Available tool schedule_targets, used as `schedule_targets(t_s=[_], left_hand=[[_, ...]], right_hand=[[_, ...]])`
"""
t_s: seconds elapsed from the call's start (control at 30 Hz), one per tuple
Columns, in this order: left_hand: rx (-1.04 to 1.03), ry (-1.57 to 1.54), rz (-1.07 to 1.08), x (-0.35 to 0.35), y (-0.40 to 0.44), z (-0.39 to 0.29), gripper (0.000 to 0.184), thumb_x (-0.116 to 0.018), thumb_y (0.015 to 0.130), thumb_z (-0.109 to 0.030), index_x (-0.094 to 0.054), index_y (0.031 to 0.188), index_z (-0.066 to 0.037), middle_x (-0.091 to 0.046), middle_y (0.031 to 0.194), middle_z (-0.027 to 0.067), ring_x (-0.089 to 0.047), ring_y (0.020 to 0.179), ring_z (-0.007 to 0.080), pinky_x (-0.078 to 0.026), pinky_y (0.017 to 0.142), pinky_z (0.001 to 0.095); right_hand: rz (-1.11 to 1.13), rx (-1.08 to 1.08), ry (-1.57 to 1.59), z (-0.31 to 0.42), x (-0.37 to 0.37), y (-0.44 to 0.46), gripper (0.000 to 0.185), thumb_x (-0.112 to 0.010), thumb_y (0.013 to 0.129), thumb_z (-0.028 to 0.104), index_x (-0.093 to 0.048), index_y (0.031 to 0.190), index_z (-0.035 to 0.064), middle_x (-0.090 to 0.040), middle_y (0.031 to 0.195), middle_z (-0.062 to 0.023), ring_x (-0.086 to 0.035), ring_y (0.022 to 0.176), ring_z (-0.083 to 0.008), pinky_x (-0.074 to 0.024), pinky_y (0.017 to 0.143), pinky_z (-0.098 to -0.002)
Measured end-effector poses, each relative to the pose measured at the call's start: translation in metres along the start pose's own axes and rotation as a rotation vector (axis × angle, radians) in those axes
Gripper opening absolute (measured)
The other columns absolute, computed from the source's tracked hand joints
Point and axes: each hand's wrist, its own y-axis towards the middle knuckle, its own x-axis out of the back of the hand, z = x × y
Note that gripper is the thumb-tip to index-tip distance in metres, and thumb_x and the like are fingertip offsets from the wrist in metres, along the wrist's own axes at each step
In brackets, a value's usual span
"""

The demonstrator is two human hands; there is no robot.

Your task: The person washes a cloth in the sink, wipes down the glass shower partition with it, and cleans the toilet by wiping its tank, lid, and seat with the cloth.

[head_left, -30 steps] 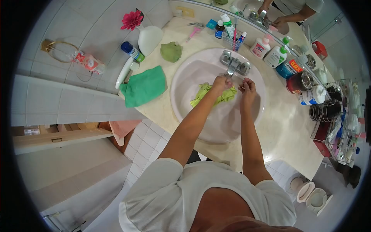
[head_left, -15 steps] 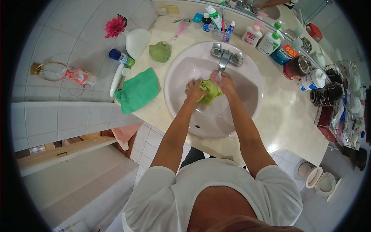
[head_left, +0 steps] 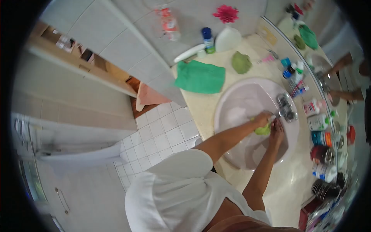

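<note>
There's the cloth (head_left: 264,130), yellow-green and crumpled, down in the pale pink sink (head_left: 237,104), bunched below the tap (head_left: 286,110)'s side, partly covered by the left hand (head_left: 262,118), the right hand (head_left: 276,132) just beside, its full outline hidden.

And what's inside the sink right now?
The sink holds a yellow-green cloth, the left hand partly over it, the right hand close by. The hands hide part of the cloth, and the cloth hides the basin beneath.
</note>
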Motion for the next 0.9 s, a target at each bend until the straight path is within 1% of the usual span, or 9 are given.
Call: schedule_targets(t_s=[0.07, 0.13, 0.27, 0.33, 0.47, 0.53, 0.63, 0.77, 0.9], left_hand=[[0.126, -0.048, -0.005, -0.015, -0.002, 0.004, 0.042, -0.050, 0.075, 0.001, -0.057, 0.116, -0.002, -0.058, 0.112, 0.0212, -0.053, 0.108, 0.0352, -0.041, 0.094, 0.0372], [0.122, -0.010, -0.037, -0.020, -0.003, -0.002, 0.028, -0.055, 0.077, -0.007, -0.060, 0.104, -0.003, -0.061, 0.099, 0.0205, -0.057, 0.095, 0.0357, -0.045, 0.084, 0.0397], [0.063, -0.165, -0.236, -0.015, -0.002, -0.013, 0.022, -0.057, 0.079, -0.014, -0.061, 0.097, -0.001, -0.061, 0.085, 0.0204, -0.061, 0.078, 0.0319, -0.048, 0.074, 0.0373], [0.202, -0.447, -0.222, -0.009, 0.001, -0.011, 0.019, -0.055, 0.081, -0.014, -0.061, 0.094, -0.002, -0.061, 0.083, 0.0183, -0.061, 0.073, 0.0291, -0.049, 0.070, 0.0369], [0.659, -1.220, -0.168, 0.008, 0.001, -0.030, 0.015, -0.053, 0.084, -0.014, -0.060, 0.091, -0.003, -0.061, 0.085, 0.0122, -0.061, 0.070, 0.0244, -0.050, 0.063, 0.0380], [0.683, -1.380, -0.138, 0.033, -0.003, -0.046, 0.016, -0.053, 0.087, -0.018, -0.059, 0.093, -0.005, -0.061, 0.086, 0.0095, -0.060, 0.071, 0.0224, -0.050, 0.061, 0.0380], [0.505, -1.375, -0.186, 0.032, -0.003, -0.026, 0.026, -0.051, 0.091, -0.029, -0.055, 0.103, -0.006, -0.060, 0.088, 0.0071, -0.060, 0.077, 0.0185, -0.051, 0.065, 0.0342], [0.356, -1.208, -0.241, 0.019, -0.017, 0.017, 0.045, -0.053, 0.090, -0.045, -0.051, 0.113, -0.006, -0.060, 0.096, 0.0067, -0.061, 0.085, 0.0178, -0.052, 0.072, 0.0315], [0.756, -1.467, 0.069, 0.060, -0.034, -0.026, 0.049, -0.055, 0.087, -0.048, -0.052, 0.113, -0.006, -0.060, 0.104, 0.0068, -0.061, 0.092, 0.0181, -0.052, 0.078, 0.0311]], right_hand=[[-0.126, -0.011, -0.133, 0.016, -0.023, -0.015, 0.029, -0.050, 0.089, 0.005, -0.055, 0.117, -0.0029, -0.057, 0.112, -0.0126, -0.056, 0.101, -0.0180, -0.0474, 0.085, -0.0271], [-0.191, -0.027, -0.266, 0.025, -0.033, -0.023, 0.031, -0.050, 0.087, 0.002, -0.054, 0.118, -0.0041, -0.056, 0.115, -0.0156, -0.055, 0.105, -0.0202, -0.0462, 0.088, -0.0300], [-0.157, 0.195, -0.516, -0.003, -0.017, -0.032, 0.038, -0.050, 0.083, 0.000, -0.051, 0.122, -0.0033, -0.055, 0.119, -0.0149, -0.053, 0.108, -0.0248, -0.0436, 0.091, -0.0341], [-0.209, 0.245, -0.448, -0.024, -0.014, -0.038, 0.043, -0.050, 0.082, 0.000, -0.048, 0.125, -0.0030, -0.054, 0.120, -0.0136, -0.053, 0.106, -0.0264, -0.0435, 0.090, -0.0348], [-0.135, 0.149, -0.965, -0.049, 0.029, -0.014, 0.049, -0.050, 0.084, 0.012, -0.041, 0.131, -0.0011, -0.050, 0.126, -0.0138, -0.054, 0.106, -0.0290, -0.0443, 0.090, -0.0363], [0.006, -0.026, -0.830, -0.041, 0.026, -0.010, 0.053, -0.050, 0.085, 0.019, -0.038, 0.133, 0.0003, -0.047, 0.128, -0.0150, -0.053, 0.108, -0.0304, -0.0450, 0.091, -0.0390], [-0.324, -0.161, -0.044, -0.018, -0.025, -0.030, 0.051, -0.047, 0.084, 0.020, -0.040, 0.131, 0.0019, -0.048, 0.124, -0.0165, -0.052, 0.110, -0.0325, -0.0465, 0.090, -0.0436], [-0.273, 0.086, 0.149, -0.007, -0.034, -0.032, 0.048, -0.048, 0.084, 0.017, -0.041, 0.128, -0.0012, -0.048, 0.125, -0.0169, -0.051, 0.112, -0.0335, -0.0484, 0.089, -0.0448], [-0.131, 0.104, 0.098, -0.006, -0.045, -0.045, 0.048, -0.051, 0.084, 0.014, -0.041, 0.128, -0.0015, -0.047, 0.126, -0.0169, -0.051, 0.113, -0.0326, -0.0464, 0.092, -0.0441]])
